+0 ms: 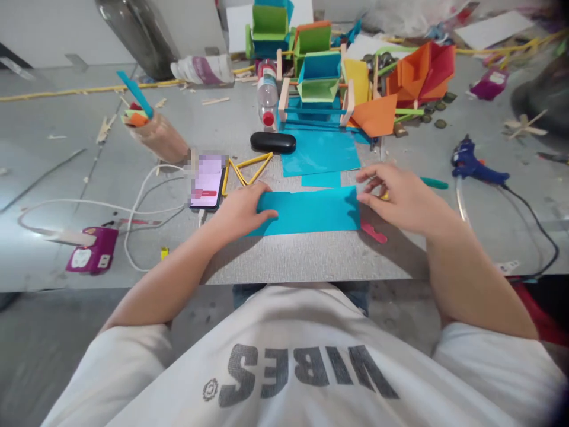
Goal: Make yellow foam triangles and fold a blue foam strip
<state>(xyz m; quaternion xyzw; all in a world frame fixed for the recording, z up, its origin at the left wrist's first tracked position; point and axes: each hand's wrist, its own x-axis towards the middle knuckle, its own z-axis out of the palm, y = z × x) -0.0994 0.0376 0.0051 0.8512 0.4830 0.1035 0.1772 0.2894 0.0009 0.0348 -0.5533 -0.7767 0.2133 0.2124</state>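
A strip of blue paper lies in front of me near the table's front edge. My left hand grips its left end, thumb on top and fingers at the far edge. My right hand is at the right end, thumb and forefinger curled in a loose pinch at the upper corner. A small yellow thing shows between the right hand's fingers; I cannot tell what it is. Beneath the right hand lies a pink-red flat piece. Beyond the strip lie more blue paper sheets.
A phone, yellow stick triangles and a black case lie close by. A blue glue gun is at the right. Folded paper models, a bottle and a stick cup stand farther back. White cable crosses the left.
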